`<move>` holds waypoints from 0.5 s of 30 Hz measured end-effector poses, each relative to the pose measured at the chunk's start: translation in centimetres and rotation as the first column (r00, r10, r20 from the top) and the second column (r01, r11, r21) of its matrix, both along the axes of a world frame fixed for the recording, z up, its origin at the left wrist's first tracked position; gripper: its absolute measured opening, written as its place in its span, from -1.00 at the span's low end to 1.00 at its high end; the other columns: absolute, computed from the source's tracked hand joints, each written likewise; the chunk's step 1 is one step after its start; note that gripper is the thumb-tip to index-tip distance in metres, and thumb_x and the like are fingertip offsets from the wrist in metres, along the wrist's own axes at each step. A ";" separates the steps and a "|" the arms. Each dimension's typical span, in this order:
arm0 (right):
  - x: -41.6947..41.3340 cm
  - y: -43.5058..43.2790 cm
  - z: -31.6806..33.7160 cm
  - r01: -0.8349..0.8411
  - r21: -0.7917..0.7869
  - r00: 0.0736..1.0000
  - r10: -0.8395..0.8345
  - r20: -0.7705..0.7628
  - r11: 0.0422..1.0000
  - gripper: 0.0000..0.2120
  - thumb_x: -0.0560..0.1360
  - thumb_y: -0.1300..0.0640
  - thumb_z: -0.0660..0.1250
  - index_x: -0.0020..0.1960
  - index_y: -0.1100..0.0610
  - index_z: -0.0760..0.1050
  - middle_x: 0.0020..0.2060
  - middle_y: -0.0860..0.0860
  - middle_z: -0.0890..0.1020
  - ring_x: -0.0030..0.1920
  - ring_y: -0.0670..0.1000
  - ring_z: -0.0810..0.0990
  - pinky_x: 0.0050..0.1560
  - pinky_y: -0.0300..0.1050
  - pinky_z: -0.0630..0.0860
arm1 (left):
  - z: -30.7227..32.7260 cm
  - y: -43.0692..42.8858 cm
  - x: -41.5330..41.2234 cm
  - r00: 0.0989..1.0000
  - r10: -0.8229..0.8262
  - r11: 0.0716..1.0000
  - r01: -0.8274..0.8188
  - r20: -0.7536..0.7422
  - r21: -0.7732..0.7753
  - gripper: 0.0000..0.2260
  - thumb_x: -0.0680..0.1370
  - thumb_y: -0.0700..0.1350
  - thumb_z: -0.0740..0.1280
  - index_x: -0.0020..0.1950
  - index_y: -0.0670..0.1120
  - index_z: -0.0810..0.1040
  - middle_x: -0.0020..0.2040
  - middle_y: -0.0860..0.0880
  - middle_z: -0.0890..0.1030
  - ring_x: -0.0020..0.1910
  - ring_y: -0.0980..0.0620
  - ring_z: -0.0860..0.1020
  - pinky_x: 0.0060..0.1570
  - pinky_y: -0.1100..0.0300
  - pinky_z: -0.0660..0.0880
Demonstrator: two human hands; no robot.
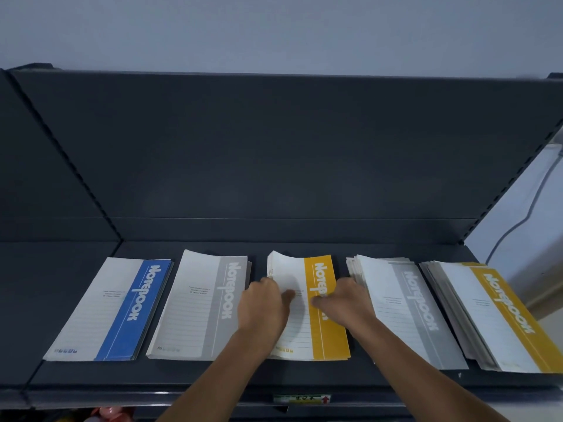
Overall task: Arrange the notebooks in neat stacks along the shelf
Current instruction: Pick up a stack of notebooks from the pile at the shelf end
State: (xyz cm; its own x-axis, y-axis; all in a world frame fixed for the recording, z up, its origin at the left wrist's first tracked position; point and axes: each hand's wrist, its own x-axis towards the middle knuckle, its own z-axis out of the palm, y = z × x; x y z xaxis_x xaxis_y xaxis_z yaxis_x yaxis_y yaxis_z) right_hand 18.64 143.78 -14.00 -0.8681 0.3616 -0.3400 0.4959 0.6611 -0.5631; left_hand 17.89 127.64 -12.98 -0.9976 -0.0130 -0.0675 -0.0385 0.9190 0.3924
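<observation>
Head | left hand [263, 303], right hand [347, 300] grip yellow notebook stack [329, 336] sides

Rightmost yellow stack [499, 312] cut by the right edge; shelf-edge label [301, 399] blurred, perhaps a price tag.

5 notebook stacks [195, 309] side by side along the shelf [213, 376]
The left hand [265, 306] grips the middle stack [307, 336] at its left edge, the right hand [344, 303] at its right edge.
</observation>
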 end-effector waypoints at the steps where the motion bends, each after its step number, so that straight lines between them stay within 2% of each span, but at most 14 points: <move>1: 0.0 0.0 -0.1 -0.002 0.003 1.000 0.002 -0.003 1.000 -0.77 0.42 -0.09 0.48 -0.14 0.06 0.56 -0.27 -0.10 0.62 -0.29 -0.11 0.60 -0.37 -0.23 0.46 | -0.1 0.0 0.0 1.000 -0.011 1.000 0.011 -0.006 -0.028 -0.60 0.60 0.23 0.29 0.13 -0.10 0.57 -0.10 0.02 0.57 -0.25 0.12 0.42 -0.37 0.32 0.27; 6: 0.2 -0.2 -0.2 -0.017 0.081 0.998 0.021 -0.052 0.997 -0.74 0.43 -0.11 0.47 -0.16 0.07 0.53 -0.28 -0.08 0.60 -0.28 -0.11 0.59 -0.34 -0.21 0.48 | -0.4 0.0 -0.1 0.997 -0.073 0.991 0.069 -0.028 -0.116 -0.58 0.61 0.23 0.26 0.17 -0.11 0.56 0.04 -0.04 0.61 -0.10 0.06 0.55 -0.23 0.28 0.37; 9: 0.8 -0.4 0.1 -0.027 0.178 0.990 0.051 -0.133 0.984 -0.69 0.41 -0.13 0.48 -0.17 0.05 0.45 -0.09 -0.03 0.54 -0.10 -0.05 0.54 -0.18 -0.15 0.49 | 0.0 0.3 -0.1 0.992 -0.083 0.982 0.066 -0.091 -0.174 -0.57 0.63 0.16 0.27 0.32 -0.14 0.47 0.18 -0.09 0.58 0.10 -0.04 0.59 -0.11 0.22 0.50; 11: 1.5 0.1 0.7 -0.022 0.216 0.973 0.071 -0.221 0.976 -0.68 0.43 -0.15 0.46 -0.05 0.05 0.48 0.02 0.00 0.50 0.00 0.00 0.52 -0.10 -0.15 0.46 | 0.9 0.8 0.1 0.981 -0.086 0.985 0.057 -0.174 -0.164 -0.56 0.64 0.14 0.27 0.38 -0.13 0.42 0.23 -0.08 0.57 0.16 -0.06 0.59 -0.05 0.20 0.55; 15: 3.5 3.9 2.7 0.070 0.288 0.929 0.042 -0.367 0.955 -0.59 0.52 -0.10 0.37 0.24 0.14 0.53 0.10 0.07 0.55 0.17 0.12 0.50 -0.06 -0.10 0.42 | 2.6 4.1 1.4 0.943 -0.161 0.985 0.172 -0.292 0.009 -0.64 0.64 0.13 0.22 0.32 -0.07 0.46 0.14 -0.03 0.61 0.07 -0.03 0.61 -0.16 0.21 0.45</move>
State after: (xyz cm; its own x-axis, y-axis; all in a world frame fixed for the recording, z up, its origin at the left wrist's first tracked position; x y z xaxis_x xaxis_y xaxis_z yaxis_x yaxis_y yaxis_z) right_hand 22.11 147.66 -11.25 -0.9045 0.4086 0.1219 0.3032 0.8175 -0.4897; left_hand 19.29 131.72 -10.35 -0.9620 0.1521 0.2269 0.2337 0.8883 0.3952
